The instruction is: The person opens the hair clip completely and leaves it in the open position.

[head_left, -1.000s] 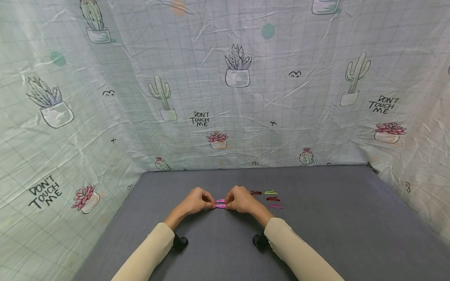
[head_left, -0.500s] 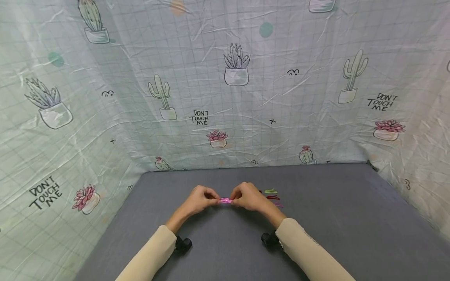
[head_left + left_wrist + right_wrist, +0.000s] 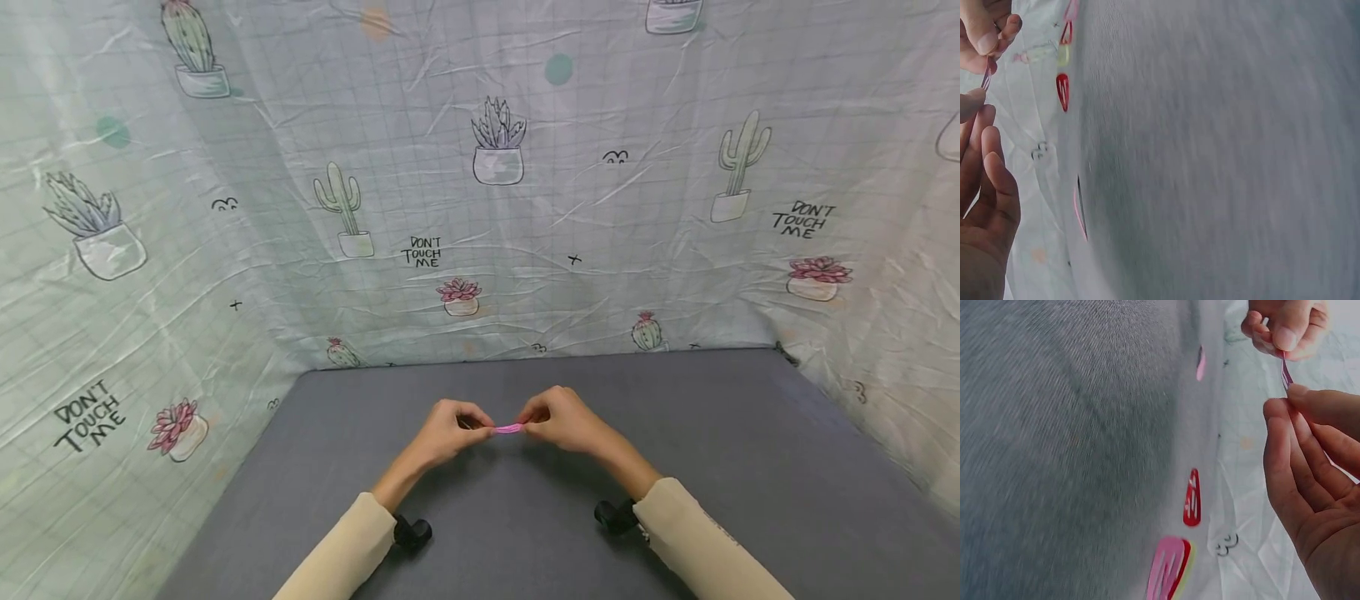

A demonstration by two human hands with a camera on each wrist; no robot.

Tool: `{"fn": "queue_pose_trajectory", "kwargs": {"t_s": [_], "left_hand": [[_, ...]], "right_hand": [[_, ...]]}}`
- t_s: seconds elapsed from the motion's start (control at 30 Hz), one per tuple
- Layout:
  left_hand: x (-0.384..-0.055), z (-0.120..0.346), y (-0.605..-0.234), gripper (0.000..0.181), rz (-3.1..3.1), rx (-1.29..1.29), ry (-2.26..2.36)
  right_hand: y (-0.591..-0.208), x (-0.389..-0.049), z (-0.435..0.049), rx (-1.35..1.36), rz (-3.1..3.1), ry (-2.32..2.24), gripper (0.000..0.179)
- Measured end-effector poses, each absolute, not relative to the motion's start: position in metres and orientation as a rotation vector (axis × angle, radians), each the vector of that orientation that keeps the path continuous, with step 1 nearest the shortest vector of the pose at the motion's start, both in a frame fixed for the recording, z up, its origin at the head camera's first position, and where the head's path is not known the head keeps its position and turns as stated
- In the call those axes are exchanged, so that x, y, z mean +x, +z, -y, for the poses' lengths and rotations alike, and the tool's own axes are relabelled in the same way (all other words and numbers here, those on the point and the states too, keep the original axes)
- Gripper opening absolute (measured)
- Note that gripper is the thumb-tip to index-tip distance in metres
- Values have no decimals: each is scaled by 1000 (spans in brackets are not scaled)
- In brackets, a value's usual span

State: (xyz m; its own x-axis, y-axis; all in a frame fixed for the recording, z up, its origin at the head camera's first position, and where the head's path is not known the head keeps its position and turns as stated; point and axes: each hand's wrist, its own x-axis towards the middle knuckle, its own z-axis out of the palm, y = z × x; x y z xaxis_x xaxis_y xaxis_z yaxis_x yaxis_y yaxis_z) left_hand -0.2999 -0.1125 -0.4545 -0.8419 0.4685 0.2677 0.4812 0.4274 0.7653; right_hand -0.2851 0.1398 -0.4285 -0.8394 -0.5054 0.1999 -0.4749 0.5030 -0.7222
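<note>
A pink snap hair clip (image 3: 508, 428) spans the gap between my two hands in the head view, held raised above the grey table. My left hand (image 3: 448, 429) pinches its left end between thumb and fingertips. At the other end, the thumb and index finger of my right hand (image 3: 562, 421) pinch it, as the right wrist view shows with the clip (image 3: 1286, 374) seen edge-on. Another pink hair clip (image 3: 1080, 209) lies on the table below, visible in both wrist views but hidden behind the hands in the head view.
Further clips lie on the table (image 3: 480, 533): a red clip (image 3: 1192, 499), a pink clip (image 3: 1163, 569) overlapping a second red one in that view, and a yellow-green clip (image 3: 1064, 55). A cactus-printed curtain (image 3: 405, 167) closes off the back and sides.
Both hands have risen from the table with the pink hair clip and shifted right. The row of clips at the right is now hidden behind my right hand and forearm.
</note>
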Motion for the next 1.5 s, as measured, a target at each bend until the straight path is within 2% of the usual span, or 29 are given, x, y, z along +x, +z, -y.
{"fn": "queue_pose_trajectory", "kwargs": {"t_s": [0.43,1.03,1.5], "left_hand": [[-285,74,-457,13,2551,-915,-1583],[-276,43,-461,5,2504,-890,-1573],[-271,43,-464,5,2504,-891,-1618]], "right_hand": [[-436,-263,-178,-798,-2569,-1515,19],[-449,-249,-198,-851,-2766,-1465,13],[-453,-248,-201,-886,-2775,-1514,4]]}}
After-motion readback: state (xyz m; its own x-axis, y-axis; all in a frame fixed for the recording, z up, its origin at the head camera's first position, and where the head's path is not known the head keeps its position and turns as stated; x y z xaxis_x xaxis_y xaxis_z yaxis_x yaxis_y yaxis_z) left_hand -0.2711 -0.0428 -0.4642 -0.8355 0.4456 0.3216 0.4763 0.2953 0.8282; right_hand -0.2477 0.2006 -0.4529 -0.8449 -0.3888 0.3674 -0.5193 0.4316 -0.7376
